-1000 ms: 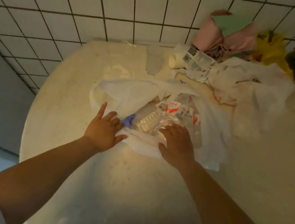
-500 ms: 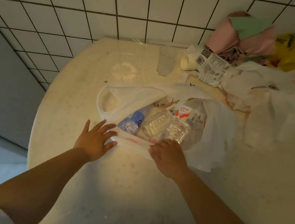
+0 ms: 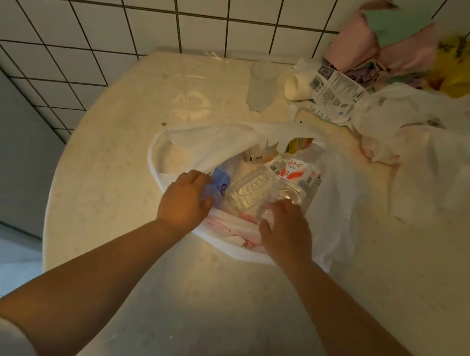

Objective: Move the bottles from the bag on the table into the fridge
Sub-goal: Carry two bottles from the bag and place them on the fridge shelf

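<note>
I see my left hand (image 3: 185, 200) curled round the blue-labelled bottle (image 3: 219, 186) at the near left of the open white bag (image 3: 201, 147), while my right hand (image 3: 286, 233) wraps its fingers round the base of a clear bottle (image 3: 287, 191) just beside it. Between my two hands lies another clear bottle (image 3: 249, 189), and a red-labelled bottle (image 3: 302, 167) lies just beyond my right hand. The bag rests on the tabletop (image 3: 108, 181), with a plastic cup (image 3: 262, 86) well beyond both hands.

Round table (image 3: 114, 220), bag (image 3: 198, 147), cup (image 3: 261, 90)
</note>
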